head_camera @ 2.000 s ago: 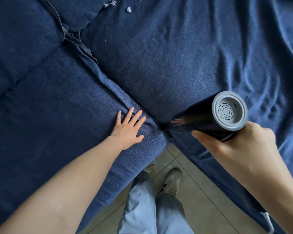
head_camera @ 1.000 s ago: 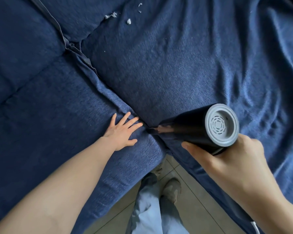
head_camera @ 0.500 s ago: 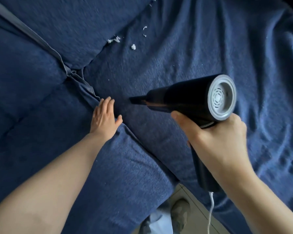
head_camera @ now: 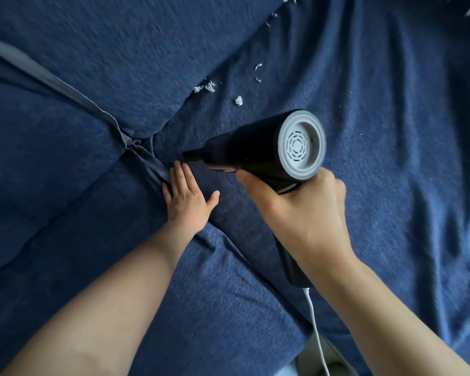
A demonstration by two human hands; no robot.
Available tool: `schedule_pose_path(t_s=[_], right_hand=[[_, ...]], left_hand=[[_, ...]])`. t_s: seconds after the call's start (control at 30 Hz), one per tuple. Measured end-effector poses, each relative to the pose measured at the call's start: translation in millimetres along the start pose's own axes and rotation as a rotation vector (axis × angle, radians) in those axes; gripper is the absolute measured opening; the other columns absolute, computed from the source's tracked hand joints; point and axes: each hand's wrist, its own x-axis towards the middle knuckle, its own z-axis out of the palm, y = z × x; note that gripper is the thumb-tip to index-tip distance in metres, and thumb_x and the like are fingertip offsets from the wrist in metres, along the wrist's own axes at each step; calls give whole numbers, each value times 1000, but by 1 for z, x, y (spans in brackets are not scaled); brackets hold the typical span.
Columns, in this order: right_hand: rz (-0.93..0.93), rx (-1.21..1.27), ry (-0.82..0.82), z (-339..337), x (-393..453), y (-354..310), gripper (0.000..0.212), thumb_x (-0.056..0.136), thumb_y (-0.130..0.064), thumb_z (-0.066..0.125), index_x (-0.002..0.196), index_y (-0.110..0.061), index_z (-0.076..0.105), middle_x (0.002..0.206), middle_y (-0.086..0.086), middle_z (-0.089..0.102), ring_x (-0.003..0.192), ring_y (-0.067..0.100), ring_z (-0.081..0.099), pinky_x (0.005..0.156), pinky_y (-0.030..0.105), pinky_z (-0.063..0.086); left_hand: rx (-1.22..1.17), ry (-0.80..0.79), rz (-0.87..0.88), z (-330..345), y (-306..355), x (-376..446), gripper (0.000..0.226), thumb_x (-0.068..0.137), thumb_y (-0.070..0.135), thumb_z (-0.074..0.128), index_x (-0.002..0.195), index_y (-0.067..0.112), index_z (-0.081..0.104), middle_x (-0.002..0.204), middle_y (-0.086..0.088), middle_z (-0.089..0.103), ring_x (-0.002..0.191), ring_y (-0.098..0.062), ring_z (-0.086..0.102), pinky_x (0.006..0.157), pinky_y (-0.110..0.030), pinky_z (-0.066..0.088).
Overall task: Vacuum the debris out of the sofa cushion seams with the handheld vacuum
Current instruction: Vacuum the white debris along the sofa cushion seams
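Note:
My right hand [head_camera: 304,213] grips the handle of a black handheld vacuum [head_camera: 255,150] with a grey vented rear cap. Its narrow nozzle points left and sits at the seam [head_camera: 158,164] between two dark blue sofa cushions. My left hand [head_camera: 186,198] lies flat, fingers straight, pressing the left cushion [head_camera: 79,213] beside that seam, fingertips just below the nozzle. White debris bits [head_camera: 205,87] lie along the seam under the back cushion, and more white debris [head_camera: 238,100] lies on the right seat cushion [head_camera: 391,158].
A white cord [head_camera: 316,332] hangs from the vacuum's handle toward the floor. A grey piping strip [head_camera: 38,71] runs along the back cushion's edge to where the cushions meet. The right cushion's cover is wrinkled. A sliver of floor [head_camera: 310,359] shows at the bottom.
Both hands have moved up the seam from the sofa's front edge toward the back. The vacuum's nozzle now sits near the cushion junction, and the view has shifted forward, hiding my legs.

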Motion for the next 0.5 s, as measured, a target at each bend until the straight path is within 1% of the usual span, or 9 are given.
schedule_pose_path(t_s=[0.07, 0.17, 0.2, 0.33, 0.43, 0.5], right_hand=[[-3, -3, 9, 0, 3, -1, 34, 69, -60, 70, 64, -32, 53, 53, -19, 52, 72, 2, 56, 60, 0, 35], [-6, 4, 34, -7, 4, -2, 35, 70, -58, 73, 57, -36, 48, 57, -32, 54, 61, -12, 51, 60, -2, 33], [-12, 5, 42, -10, 4, -3, 36, 70, -56, 73, 56, -36, 47, 57, -33, 54, 60, -14, 50, 59, -2, 33], [-34, -8, 95, -21, 4, -7, 41, 72, -52, 75, 53, -32, 44, 55, -30, 55, 57, -12, 53, 56, 0, 34], [3, -21, 117, -26, 11, -10, 41, 70, -59, 68, 54, -25, 52, 61, -27, 61, 63, -4, 58, 58, -1, 34], [17, -29, 135, -28, 16, -10, 44, 69, -61, 66, 57, -21, 56, 63, -21, 64, 66, 2, 59, 61, -1, 33]], left_hand=[[7, -1, -5, 0, 0, 2, 99, 89, 58, 46, 151, -3, -2, 161, -18, -6, 148, -31, 2, 117, -52, 9], [10, 0, -16, 1, 0, 3, 98, 90, 58, 44, 151, -3, -1, 161, -18, -6, 148, -31, 2, 117, -52, 11], [5, 2, -19, 1, 1, 3, 97, 90, 58, 45, 151, -2, -1, 161, -17, -6, 148, -31, 2, 117, -52, 11], [-23, 17, -33, -1, 3, 4, 95, 90, 55, 46, 151, -3, 2, 161, -18, -4, 148, -32, 4, 117, -52, 12], [-42, 38, -42, -6, 8, 11, 94, 91, 55, 46, 151, -4, 4, 160, -18, -3, 148, -33, 4, 117, -52, 12], [-70, 46, -41, -11, 12, 20, 94, 91, 55, 46, 151, -3, 2, 161, -18, -4, 148, -34, 3, 118, -52, 11]])
